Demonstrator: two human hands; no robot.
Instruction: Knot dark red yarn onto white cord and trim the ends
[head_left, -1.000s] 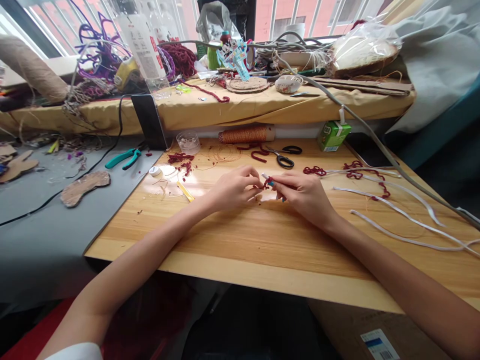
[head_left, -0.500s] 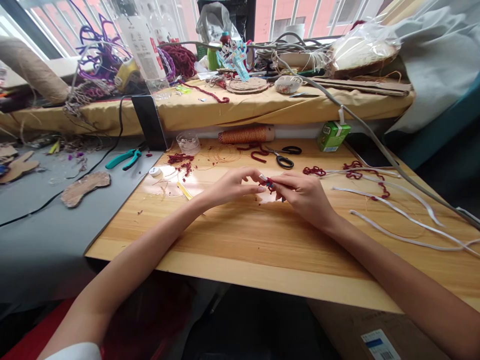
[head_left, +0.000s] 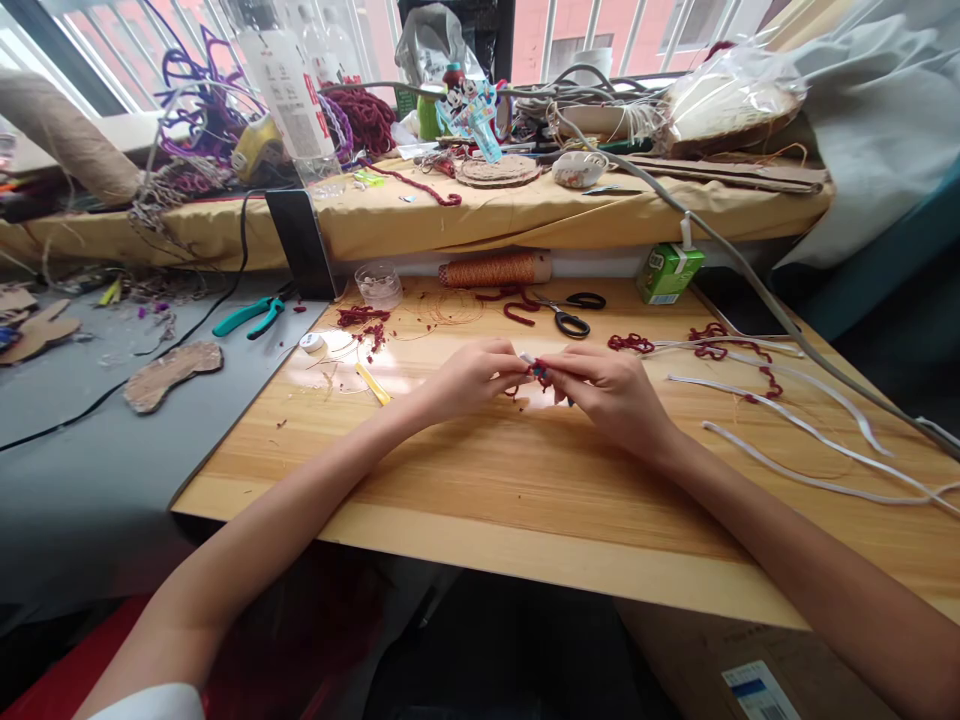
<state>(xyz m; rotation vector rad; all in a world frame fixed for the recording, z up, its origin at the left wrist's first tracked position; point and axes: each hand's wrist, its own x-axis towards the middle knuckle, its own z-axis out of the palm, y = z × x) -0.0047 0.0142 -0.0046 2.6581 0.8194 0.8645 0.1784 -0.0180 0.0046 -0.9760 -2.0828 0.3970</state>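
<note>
Over the middle of the wooden board (head_left: 450, 470) both hands meet at a small piece of white cord wound with dark red and blue yarn (head_left: 538, 369). My right hand (head_left: 619, 395) pinches this piece between thumb and fingers, and a dark bit shows under its fingers. My left hand (head_left: 476, 378) has its thumb and fingertips closed at the piece's left side, where a dark red strand hangs down. The exact hold of the left fingertips is too small to make out. Scissors with black handles (head_left: 571, 325) lie just beyond the hands.
White cords (head_left: 810, 425) and dark red crocheted yarn (head_left: 709, 340) lie right. Behind are a spool of orange thread (head_left: 495, 270), a clear cup (head_left: 379, 288) and a green drink carton (head_left: 670, 273). A yellow tool (head_left: 373, 384) lies left; teal pliers (head_left: 247, 317) rest on the grey surface.
My left thumb and fingers, apart before, have come together at the left side of the yarn-wound piece. My right hand keeps its pinch in nearly the same place.
</note>
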